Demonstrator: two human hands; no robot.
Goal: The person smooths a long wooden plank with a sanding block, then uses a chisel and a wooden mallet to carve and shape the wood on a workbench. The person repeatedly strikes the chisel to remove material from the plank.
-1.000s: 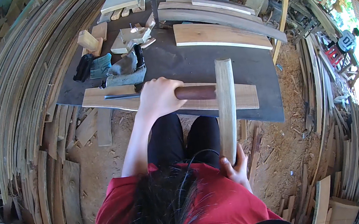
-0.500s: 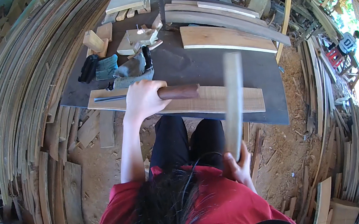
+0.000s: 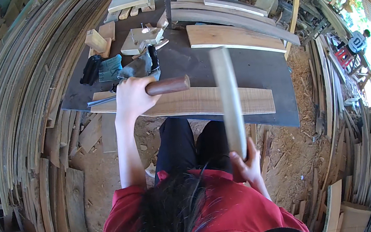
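My left hand (image 3: 133, 97) is closed round a chisel with a round brown wooden handle (image 3: 168, 85). The chisel's metal blade (image 3: 101, 101) points left over the end of a flat board (image 3: 183, 101) lying along the table's near edge. My right hand (image 3: 247, 160), lower right, grips the near end of a pale wooden bar (image 3: 228, 99). That bar stands up across the board's right part, its top a short way right of the chisel handle and apart from it. Whether the blade touches the board I cannot tell.
On the dark table (image 3: 266, 74) lie a wide plank (image 3: 234, 39), a notched block with a nail (image 3: 142, 39), small wood blocks (image 3: 96, 41) and a grey cloth-like piece (image 3: 136, 68). Long timber strips (image 3: 31, 92) are stacked at left. A person (image 3: 357, 42) sits far right.
My left hand and the chisel have shifted left along the board. The wooden bar has swung left and now stands more upright in my right hand.
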